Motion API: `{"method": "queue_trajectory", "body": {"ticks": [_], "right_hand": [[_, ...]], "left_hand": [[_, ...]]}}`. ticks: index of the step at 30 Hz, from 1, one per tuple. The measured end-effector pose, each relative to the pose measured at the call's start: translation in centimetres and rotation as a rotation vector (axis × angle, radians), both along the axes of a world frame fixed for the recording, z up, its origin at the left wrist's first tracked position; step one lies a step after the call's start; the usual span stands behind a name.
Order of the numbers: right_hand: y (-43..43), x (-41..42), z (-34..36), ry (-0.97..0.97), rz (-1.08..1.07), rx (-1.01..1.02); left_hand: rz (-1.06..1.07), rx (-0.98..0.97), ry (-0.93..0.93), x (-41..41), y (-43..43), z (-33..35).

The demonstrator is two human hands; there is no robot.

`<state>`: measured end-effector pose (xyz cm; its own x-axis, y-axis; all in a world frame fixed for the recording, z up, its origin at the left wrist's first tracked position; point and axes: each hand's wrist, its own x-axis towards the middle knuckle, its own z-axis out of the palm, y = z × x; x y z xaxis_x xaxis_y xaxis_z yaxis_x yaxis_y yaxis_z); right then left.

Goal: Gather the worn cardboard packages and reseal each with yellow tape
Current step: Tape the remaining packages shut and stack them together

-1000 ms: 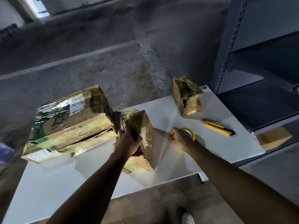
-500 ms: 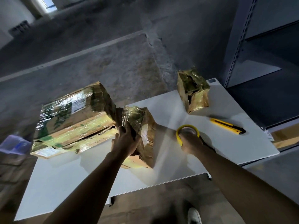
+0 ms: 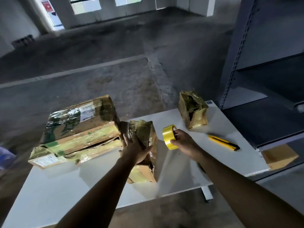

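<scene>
Head view: L hand [image 3: 134,149] has its grip curled round the upper part of the middle cardboard pkg [image 3: 144,132], which stands upright on the white tabletop [image 3: 181,170], just beside the large taped pkg [image 3: 79,129] on its left. R hand [image 3: 185,142] pinches the yellow tape roll [image 3: 168,137] w/ thumb & fingers, roll on edge, just right of the middle pkg. Small torn pkg [image 3: 193,111] stands near the far edge; yellow utility knife [image 3: 223,142] lies near it.

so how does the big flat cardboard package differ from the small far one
The big flat cardboard package lies flat, overhanging the white table's edge; the small cardboard package stands upright. The big one bears white labels; the small one gapes torn. Both are worn, tape-wrapped.
</scene>
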<state>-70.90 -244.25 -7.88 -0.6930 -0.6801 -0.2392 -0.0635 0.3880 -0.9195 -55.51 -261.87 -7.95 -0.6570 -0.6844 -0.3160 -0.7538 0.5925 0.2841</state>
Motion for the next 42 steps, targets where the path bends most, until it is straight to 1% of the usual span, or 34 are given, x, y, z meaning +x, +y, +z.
{"method": "queue_trajectory", "body": {"ticks": [2,3,6,8,10,11,13,17,22,25,27,29,31,32,34,36,39,42], "right_hand": [[0.0,0.5,0.9,-0.061,-0.013,-0.045],[0.1,0.7,1.4,-0.077,-0.013,-0.066],[0.1,1.7,2.7,-0.101,0.025,-0.123],[0.1,2.5,3.5,-0.092,0.056,-0.148],[0.0,3.1,4.3,-0.097,0.083,-0.162],[0.0,3.5,4.7,-0.098,0.104,-0.166],[0.0,3.9,5.2,-0.100,0.124,-0.169],[0.0,4.0,5.0,-0.097,0.070,-0.186],[-0.8,4.2,5.2,-0.303,-0.036,-0.397],[-1.3,4.4,5.7,-0.392,-0.122,-0.457],[-1.8,4.4,6.1,-0.421,-0.215,-0.454],[-2.3,4.4,6.6,-0.483,-0.311,-0.445],[-2.7,4.4,7.2,-0.596,-0.367,-0.518],[-2.7,4.3,7.6,-0.622,-0.375,-0.549],[-2.9,4.2,8.0,-0.558,-0.331,-0.567],[-3.0,4.2,8.3,-0.421,-0.267,-0.538],[-2.9,4.6,8.6,-0.264,-0.169,-0.490],[-2.5,5.3,9.0,-0.245,-0.083,-0.517]], "left_hand": [[-0.005,-0.081,0.018,-0.5,0.0,0.4],[-0.038,-0.124,0.064,-0.9,0.3,1.1],[-0.283,-0.243,0.281,-2.3,1.6,4.5],[-0.437,-0.210,0.374,-3.4,2.0,6.1],[-0.518,-0.095,0.376,-4.0,1.9,6.7],[-0.530,-0.045,0.358,-4.0,1.8,6.8],[-0.552,-0.005,0.368,-3.6,1.9,7.2],[-0.598,-0.070,0.489,-2.5,2.1,7.5],[-0.653,-0.100,0.634,-1.7,2.1,6.9],[-0.667,-0.149,0.674,-1.2,1.9,6.5],[-0.626,-0.129,0.664,-0.9,2.3,6.6],[-0.500,0.045,0.648,-0.7,3.1,6.9],[-0.319,0.254,0.660,-1.0,3.7,7.6],[-0.262,0.289,0.669,-1.1,3.8,8.0],[-0.220,0.237,0.679,-1.1,4.0,8.6],[-0.180,0.265,0.698,-1.0,3.8,8.9],[-0.080,0.420,0.812,-1.2,3.3,9.1],[0.040,0.644,0.860,-1.3,3.5,10.1]]}}
